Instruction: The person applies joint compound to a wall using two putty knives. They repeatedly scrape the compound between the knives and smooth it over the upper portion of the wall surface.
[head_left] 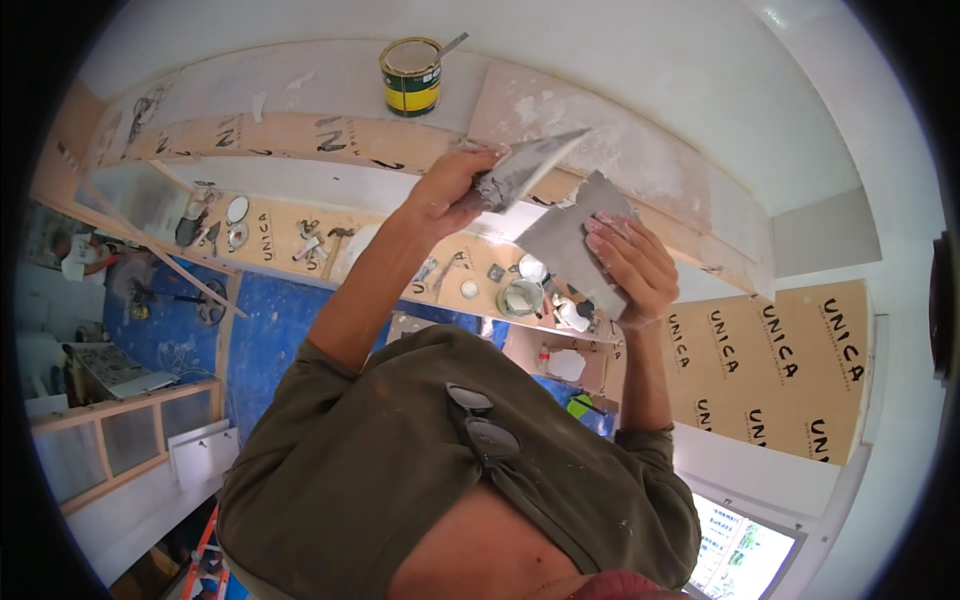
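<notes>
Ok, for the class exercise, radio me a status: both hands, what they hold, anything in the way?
Left hand gripping smeared scraper. Right hand holding grey sheet. Can on ledge beyond, not between them.

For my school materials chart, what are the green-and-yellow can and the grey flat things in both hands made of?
Can: probably painted metal, glossy and gold-rimmed.
Blade in left hand: likely metal, smeared dull, thin, straight-edged.
Sheet in right hand: matte grey, maybe metal or plastic.
</notes>
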